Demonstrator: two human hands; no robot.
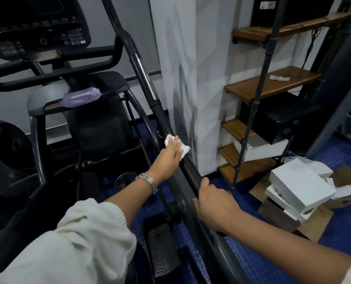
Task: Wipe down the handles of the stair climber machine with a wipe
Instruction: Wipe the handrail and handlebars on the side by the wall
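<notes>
1. A purple pack of wipes [81, 97] lies on the stair climber [94, 124], far left.
2. The left grip [169, 153] presses the wipe [184, 149] with flat fingers onto the handle [146, 78], midway along it.
3. The right grip [213, 203] is wrapped round the same handle, lower down.
4. Risk: pressed but not clasped, the wipe could bunch or slide off, and the underside may be missed.

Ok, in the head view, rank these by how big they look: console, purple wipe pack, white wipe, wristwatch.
1. Console, by far largest.
2. Purple wipe pack.
3. White wipe and wristwatch: alike. The left hand covers part of the wipe and the watch is nearer the camera, so unranked.
</notes>
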